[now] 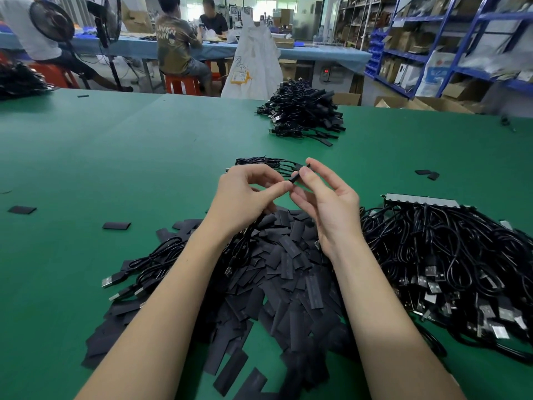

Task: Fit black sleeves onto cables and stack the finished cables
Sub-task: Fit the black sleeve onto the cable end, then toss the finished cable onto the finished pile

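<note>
Green matting covers a wide counter point(115, 157) in a workshop, with blue shelving point(450, 44) of boxes at the back right and seated people at a blue-covered table point(317, 54) behind. Both bare forearms reach forward from the bottom edge and meet above the middle of the counter. The left hand point(245, 192) is curled, its thumb and forefinger pinching the lower end of a small black sleeve point(300, 174). The right hand point(328, 203) faces it, palm turned inward, thumb and forefinger closed on the same sleeve higher up, the other fingers loosely spread. A thin black cable point(268, 162) runs away from the sleeve in a loop lying on the counter just beyond the hands. Beneath the wrists lies a large heap of flat black sleeves point(288, 272). To its right sits a thick bundle of black USB cables point(450, 255), plugs facing the viewer. A few more cables point(144, 269) lie at the left of the heap. Farther back, well apart, rests a stack of cables point(302, 114). Stray sleeves point(116, 225) dot the mat.
</note>
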Tool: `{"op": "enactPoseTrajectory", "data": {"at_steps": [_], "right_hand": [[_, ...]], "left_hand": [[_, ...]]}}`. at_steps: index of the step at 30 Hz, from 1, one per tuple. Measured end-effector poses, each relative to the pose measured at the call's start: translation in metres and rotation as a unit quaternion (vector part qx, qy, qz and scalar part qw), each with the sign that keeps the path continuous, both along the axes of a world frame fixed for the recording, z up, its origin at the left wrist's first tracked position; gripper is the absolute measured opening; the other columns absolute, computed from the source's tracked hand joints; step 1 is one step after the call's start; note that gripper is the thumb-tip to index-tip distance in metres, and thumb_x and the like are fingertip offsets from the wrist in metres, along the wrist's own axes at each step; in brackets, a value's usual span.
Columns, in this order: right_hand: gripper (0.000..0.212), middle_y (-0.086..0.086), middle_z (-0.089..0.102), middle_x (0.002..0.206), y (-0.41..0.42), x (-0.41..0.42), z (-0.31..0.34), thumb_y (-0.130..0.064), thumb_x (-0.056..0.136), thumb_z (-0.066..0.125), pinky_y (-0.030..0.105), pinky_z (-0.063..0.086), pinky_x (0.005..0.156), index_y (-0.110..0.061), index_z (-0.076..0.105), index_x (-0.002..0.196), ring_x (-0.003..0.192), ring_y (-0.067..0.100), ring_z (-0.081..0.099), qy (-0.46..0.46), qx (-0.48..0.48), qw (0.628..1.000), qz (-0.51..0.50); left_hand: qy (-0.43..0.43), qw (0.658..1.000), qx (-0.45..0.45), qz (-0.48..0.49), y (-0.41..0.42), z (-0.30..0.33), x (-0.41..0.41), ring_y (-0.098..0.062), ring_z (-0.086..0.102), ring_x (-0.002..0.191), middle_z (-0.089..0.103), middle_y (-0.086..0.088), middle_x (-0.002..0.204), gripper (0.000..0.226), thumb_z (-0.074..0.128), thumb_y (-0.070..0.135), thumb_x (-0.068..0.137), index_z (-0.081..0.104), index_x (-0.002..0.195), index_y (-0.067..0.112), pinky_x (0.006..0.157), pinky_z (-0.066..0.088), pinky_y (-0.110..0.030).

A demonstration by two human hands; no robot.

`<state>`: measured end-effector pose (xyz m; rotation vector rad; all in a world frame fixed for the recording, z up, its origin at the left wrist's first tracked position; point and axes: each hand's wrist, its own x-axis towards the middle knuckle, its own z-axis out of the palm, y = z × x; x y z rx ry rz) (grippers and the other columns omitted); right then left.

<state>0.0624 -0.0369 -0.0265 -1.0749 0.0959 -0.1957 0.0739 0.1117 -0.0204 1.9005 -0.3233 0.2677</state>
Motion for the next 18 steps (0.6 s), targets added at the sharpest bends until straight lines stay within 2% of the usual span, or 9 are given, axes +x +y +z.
{"op": "enactPoseTrajectory", "data": {"at_steps": [2,4,7,9,12,14,16,18], "right_hand": [[0.033,0.003,0.079,0.096,-0.006,0.0,0.002,-0.023,0.094,0.072,0.026,0.061,0.071,-0.02,0.065,0.126,0.083,0.022,0.078,0.014,0.004,1.0,-0.004],[0.026,0.006,0.079,0.103,-0.016,0.0,0.005,-0.03,0.099,0.065,0.029,0.063,0.072,-0.025,0.06,0.124,0.088,0.025,0.078,0.025,0.008,1.0,-0.012],[0.017,0.003,0.079,0.101,-0.028,-0.001,0.007,-0.032,0.103,0.056,0.029,0.062,0.072,-0.025,0.059,0.119,0.09,0.024,0.077,0.039,0.013,0.999,-0.025],[0.019,0.001,0.08,0.098,-0.032,-0.002,0.006,-0.031,0.104,0.055,0.026,0.061,0.067,-0.022,0.06,0.12,0.088,0.021,0.077,0.047,0.013,0.998,-0.026],[0.021,-0.001,0.08,0.096,-0.034,-0.001,0.007,-0.031,0.103,0.055,0.024,0.059,0.063,-0.018,0.063,0.118,0.085,0.018,0.077,0.054,0.013,0.998,-0.029],[0.021,-0.001,0.08,0.095,-0.035,-0.001,0.007,-0.031,0.104,0.054,0.023,0.059,0.063,-0.018,0.064,0.116,0.082,0.016,0.077,0.057,0.014,0.998,-0.03],[0.02,-0.001,0.08,0.093,-0.036,0.0,0.007,-0.031,0.103,0.055,0.023,0.058,0.062,-0.017,0.065,0.114,0.078,0.015,0.076,0.06,0.018,0.998,-0.03],[0.019,-0.001,0.08,0.092,-0.036,0.0,0.006,-0.03,0.103,0.055,0.023,0.058,0.061,-0.017,0.065,0.112,0.075,0.014,0.075,0.062,0.019,0.998,-0.026]], "left_hand": [[-0.005,1.0,0.004,0.002,0.001,0.007,0.0,-0.015,0.063,0.054,0.073,0.001,0.076,0.01,0.08,0.027,0.087,0.076,0.085,0.017,0.057,0.049,-0.022],[-0.026,1.0,0.005,0.007,0.003,0.018,0.0,-0.012,0.059,0.058,0.073,-0.006,0.077,0.012,0.08,0.026,0.086,0.077,0.086,0.015,0.059,0.048,-0.022],[-0.086,0.996,0.037,0.008,0.003,0.044,0.006,0.001,0.059,0.062,0.074,0.002,0.078,0.009,0.079,0.026,0.087,0.078,0.088,0.017,0.062,0.045,-0.013],[-0.132,0.986,0.102,0.01,0.001,0.065,0.018,0.009,0.055,0.059,0.072,0.011,0.077,0.007,0.078,0.027,0.088,0.077,0.088,0.02,0.06,0.039,-0.007],[-0.183,0.956,0.23,0.003,-0.005,0.09,0.05,0.014,0.053,0.06,0.064,0.017,0.074,0.005,0.077,0.026,0.087,0.076,0.086,0.021,0.059,0.038,-0.004],[-0.165,0.93,0.327,-0.013,-0.011,0.09,0.078,0.01,0.056,0.065,0.067,0.01,0.078,0.005,0.077,0.023,0.086,0.078,0.089,0.018,0.068,0.046,-0.009],[-0.12,0.9,0.418,-0.029,-0.019,0.076,0.103,-0.004,0.061,0.075,0.07,0.006,0.086,0.006,0.076,0.022,0.085,0.078,0.091,0.022,0.081,0.055,-0.029],[-0.084,0.875,0.475,-0.034,-0.03,0.053,0.118,-0.018,0.066,0.09,0.069,0.008,0.088,0.007,0.074,0.024,0.085,0.076,0.092,0.026,0.084,0.055,-0.034]]}}
